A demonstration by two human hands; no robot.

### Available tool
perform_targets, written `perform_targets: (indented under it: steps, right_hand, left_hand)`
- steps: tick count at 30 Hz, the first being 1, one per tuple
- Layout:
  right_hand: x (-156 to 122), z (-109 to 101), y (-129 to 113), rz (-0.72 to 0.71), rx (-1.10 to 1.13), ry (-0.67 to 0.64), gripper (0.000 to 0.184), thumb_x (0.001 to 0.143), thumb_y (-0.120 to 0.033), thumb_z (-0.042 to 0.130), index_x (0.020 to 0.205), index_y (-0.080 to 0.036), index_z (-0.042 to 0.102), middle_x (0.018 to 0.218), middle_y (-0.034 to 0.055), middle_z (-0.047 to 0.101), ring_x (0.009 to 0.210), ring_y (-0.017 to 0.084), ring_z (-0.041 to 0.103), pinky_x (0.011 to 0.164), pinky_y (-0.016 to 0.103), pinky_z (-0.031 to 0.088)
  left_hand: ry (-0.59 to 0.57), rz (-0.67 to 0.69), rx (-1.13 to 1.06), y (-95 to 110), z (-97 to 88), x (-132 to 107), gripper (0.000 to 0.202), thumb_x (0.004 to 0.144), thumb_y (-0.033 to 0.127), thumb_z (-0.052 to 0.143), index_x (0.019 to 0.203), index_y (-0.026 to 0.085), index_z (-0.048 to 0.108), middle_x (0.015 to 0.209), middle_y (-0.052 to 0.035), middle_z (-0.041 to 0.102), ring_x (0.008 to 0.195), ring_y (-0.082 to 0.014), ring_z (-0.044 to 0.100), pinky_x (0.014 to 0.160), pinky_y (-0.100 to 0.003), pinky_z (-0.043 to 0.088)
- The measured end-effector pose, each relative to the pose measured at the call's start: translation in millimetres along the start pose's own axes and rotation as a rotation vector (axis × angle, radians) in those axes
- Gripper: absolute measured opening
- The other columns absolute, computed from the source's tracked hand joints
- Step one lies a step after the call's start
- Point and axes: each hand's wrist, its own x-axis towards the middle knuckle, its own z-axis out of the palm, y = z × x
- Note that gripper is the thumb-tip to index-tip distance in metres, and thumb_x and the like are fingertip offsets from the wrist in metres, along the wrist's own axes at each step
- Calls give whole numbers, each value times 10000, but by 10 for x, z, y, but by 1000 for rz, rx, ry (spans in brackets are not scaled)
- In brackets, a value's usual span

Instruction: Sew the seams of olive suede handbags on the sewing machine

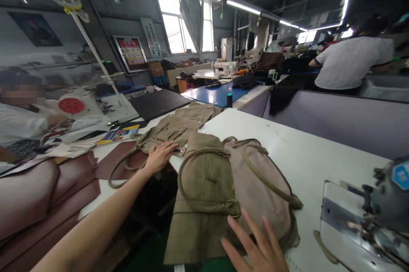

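Observation:
My left hand [159, 157] reaches forward, fingers stretched out over the near edge of an olive fabric bag panel [171, 130] with zip pockets and a looped handle. Whether it grips the edge is hidden. Closer to me, another olive bag panel [196, 236] with a zip and a rounded handle [181, 178] hangs partly over the table edge. Beside it on the white table lies a beige-and-olive bag [260, 187] with its own handle. My right hand [260, 246] is spread low in the view, over the near end of these pieces, holding nothing visible.
A sewing machine [367, 225] stands at the right on the white table [319, 148]. Brown leather-like pieces [28, 195] lie at the left, near a seated person [19, 123] at another sewing machine [83, 104]. A black thread cone [229, 100] stands behind the bags.

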Motion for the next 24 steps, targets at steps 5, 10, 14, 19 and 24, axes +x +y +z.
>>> perform_targets:
  steps: [5, 10, 14, 19, 24]
  right_hand:
    - [-94, -23, 273, 103, -14, -40, 290, 945, -141, 406, 1030, -203, 676, 1096, 43, 680, 1120, 230, 588, 1125, 417, 280]
    - [-154, -262, 768, 292, -19, -165, 347, 906, -48, 376, 975, -206, 676, 1037, 50, 675, 1164, 252, 547, 1085, 505, 313]
    - [164, -481, 1097, 514, -225, -115, 364, 893, -71, 384, 1155, -116, 633, 1264, 183, 552, 1277, 367, 417, 1037, 643, 330]
    - [151, -610, 742, 666, -46, 137, 280, 918, -109, 376, 1125, -156, 558, 1225, 141, 528, 1170, 274, 502, 978, 478, 462]
    - [-226, -542, 146, 815, 153, 48, 171, 884, -85, 355, 938, -186, 482, 1060, 132, 555, 1081, 275, 528, 894, 490, 504]
  left_hand:
    - [104, -176, 9, -84, -275, 235, 650, 814, 131, 405, 1452, 76, 296, 1454, -259, 365, 1354, -417, 333, 1056, -707, 194]
    - [2, 604, -127, 819, -714, 44, 687, 827, 110, 380, 1483, 253, 233, 1548, -36, 279, 1446, -225, 196, 1203, -499, 45]
    - [-262, 1139, -173, 1740, -901, -145, 467, 974, 157, 345, 1424, 274, 389, 1490, -35, 392, 1397, -201, 321, 1212, -435, 120]
    - [-273, 1270, -171, 2399, -544, 304, 382, 988, 320, 486, 1349, 195, 499, 1377, -88, 521, 1290, -237, 458, 1139, -388, 287]
    - [-365, 1248, -62, 2896, 94, 775, 489, 875, 483, 652, 1242, 173, 562, 1189, -105, 621, 1095, -261, 578, 949, -342, 421]
